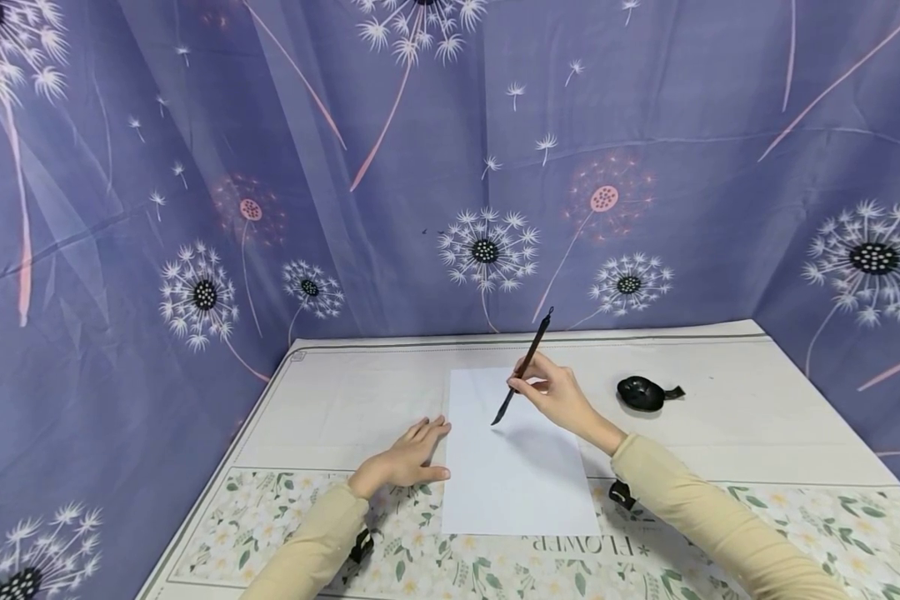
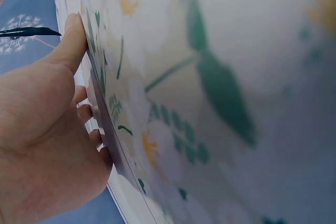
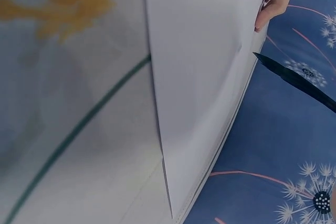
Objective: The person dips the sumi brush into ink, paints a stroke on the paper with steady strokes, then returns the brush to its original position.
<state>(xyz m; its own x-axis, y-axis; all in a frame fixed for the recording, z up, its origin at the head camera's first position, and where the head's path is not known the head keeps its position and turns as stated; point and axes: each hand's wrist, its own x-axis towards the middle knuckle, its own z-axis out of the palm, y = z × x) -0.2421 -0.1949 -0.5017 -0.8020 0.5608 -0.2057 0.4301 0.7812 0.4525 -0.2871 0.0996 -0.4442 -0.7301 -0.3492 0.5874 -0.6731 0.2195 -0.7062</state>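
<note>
A sheet of white paper [image 1: 517, 483] lies on the table. My right hand [image 1: 558, 396] pinches a dark ink brush [image 1: 534, 346] over the paper's upper half, the handle leaning up to the right. In the right wrist view the black tip of the brush [image 3: 286, 74] points toward the sheet, apart from it. My left hand [image 1: 408, 457] rests at the paper's left edge, fingers extended and thumb spread; the left wrist view shows its palm side [image 2: 42, 108]. No marks are visible on the paper.
A small black dish [image 1: 641, 393] with a short handle stands on the table right of the paper. The tablecloth [image 1: 330, 400] is white with a floral band along the near side. Purple dandelion curtains [image 1: 420, 125] hang behind and at both sides.
</note>
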